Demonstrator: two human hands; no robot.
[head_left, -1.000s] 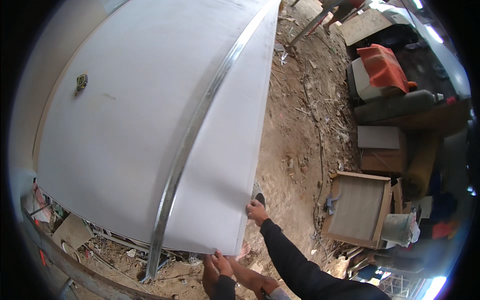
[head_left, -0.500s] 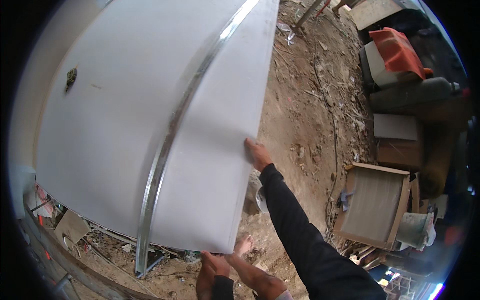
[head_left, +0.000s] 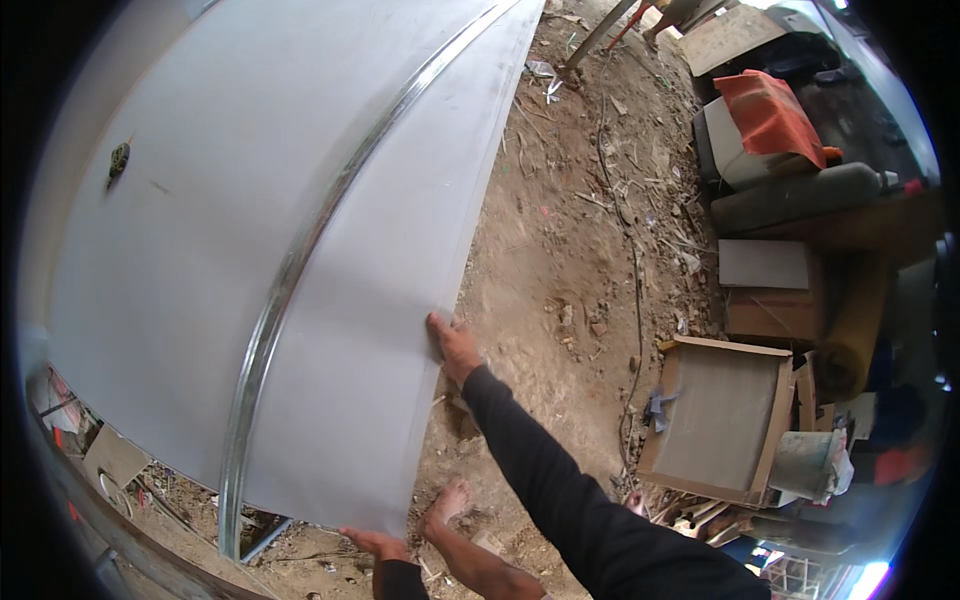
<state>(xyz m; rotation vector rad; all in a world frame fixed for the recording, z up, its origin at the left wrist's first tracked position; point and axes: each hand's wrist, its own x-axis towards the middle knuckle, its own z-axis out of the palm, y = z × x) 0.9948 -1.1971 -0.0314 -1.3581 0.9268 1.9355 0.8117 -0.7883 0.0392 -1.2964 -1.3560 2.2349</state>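
A large pale grey board [head_left: 200, 260] fills the left half of the view. A shiny metal channel [head_left: 285, 270] lies lengthwise on it and juts past its near edge. My right hand [head_left: 457, 345] grips the board's right edge, thumb on top and the other fingers mostly hidden underneath. At the near edge, close to the corner, my left hand [head_left: 375, 543] holds the board, its fingers partly hidden. A small dark tape measure [head_left: 119, 160] rests on the board at the far left.
Dirt ground with debris and a dark cable [head_left: 632, 260] runs along the right. Beyond are a framed cardboard panel [head_left: 722, 420], a bucket [head_left: 805, 465], cardboard boxes [head_left: 770, 312], a grey cylinder [head_left: 800, 195] and an orange cloth [head_left: 770, 115]. My bare foot [head_left: 448, 500] stands near the board's corner.
The board, channel and both hands have shifted left and slightly down in the view, and the surroundings have shifted left too. Both hands stay at the board's edges. More of my leg shows.
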